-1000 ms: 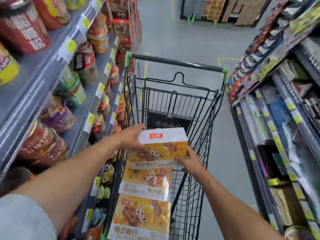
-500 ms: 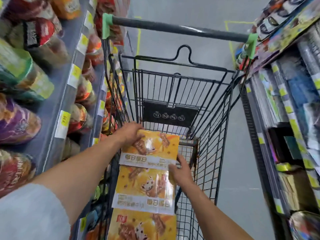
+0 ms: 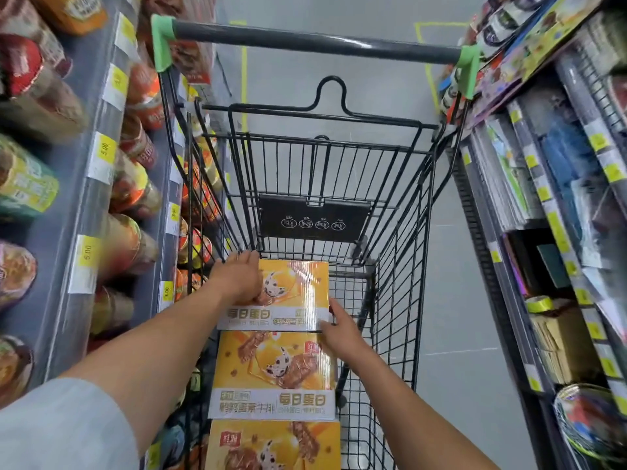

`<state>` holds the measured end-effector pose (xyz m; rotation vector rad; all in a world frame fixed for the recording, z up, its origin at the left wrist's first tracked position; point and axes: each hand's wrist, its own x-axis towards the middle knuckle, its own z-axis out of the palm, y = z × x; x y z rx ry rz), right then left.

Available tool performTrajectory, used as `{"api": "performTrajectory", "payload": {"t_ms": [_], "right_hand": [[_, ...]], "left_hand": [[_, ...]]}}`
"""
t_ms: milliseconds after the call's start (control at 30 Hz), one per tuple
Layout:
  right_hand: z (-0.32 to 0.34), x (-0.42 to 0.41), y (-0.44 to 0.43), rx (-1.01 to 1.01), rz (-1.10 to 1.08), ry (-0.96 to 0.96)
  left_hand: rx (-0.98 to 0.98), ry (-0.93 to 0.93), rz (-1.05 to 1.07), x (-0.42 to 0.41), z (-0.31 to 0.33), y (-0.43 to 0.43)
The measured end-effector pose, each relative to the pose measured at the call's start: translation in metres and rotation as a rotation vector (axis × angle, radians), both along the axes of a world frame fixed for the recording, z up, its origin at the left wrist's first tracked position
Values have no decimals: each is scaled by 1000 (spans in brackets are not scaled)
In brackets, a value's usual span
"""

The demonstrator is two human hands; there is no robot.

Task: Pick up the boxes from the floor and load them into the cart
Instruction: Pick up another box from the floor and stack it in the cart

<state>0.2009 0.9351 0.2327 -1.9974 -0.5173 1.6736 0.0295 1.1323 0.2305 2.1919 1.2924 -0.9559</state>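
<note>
A: What stands left of the cart (image 3: 315, 45)?
B: A shelf (image 3: 98, 157) of jars and tubs, just beside it.
A: And inside the cart?
B: Along its left side, in a row, lie the far box (image 3: 298, 290), the middle box (image 3: 278, 368) and the near box (image 3: 271, 446). The left hand (image 3: 237, 283) lies flat on the far box, fingers straight. The right hand (image 3: 339, 330) grasps that box's near right corner.
A: Right of the cart?
B: A second shelf (image 3: 556, 232), stocked with packets.
</note>
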Motion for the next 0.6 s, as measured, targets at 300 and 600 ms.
{"api": "performTrajectory", "payload": {"t_ms": [300,600], "right_hand": [[38,2,1,50,181,-195],[93,21,-6,240,307,-514]], "left_hand": [[19,-6,-131,11,17,-12],[154,-225,-344,40,66,-36]]}}
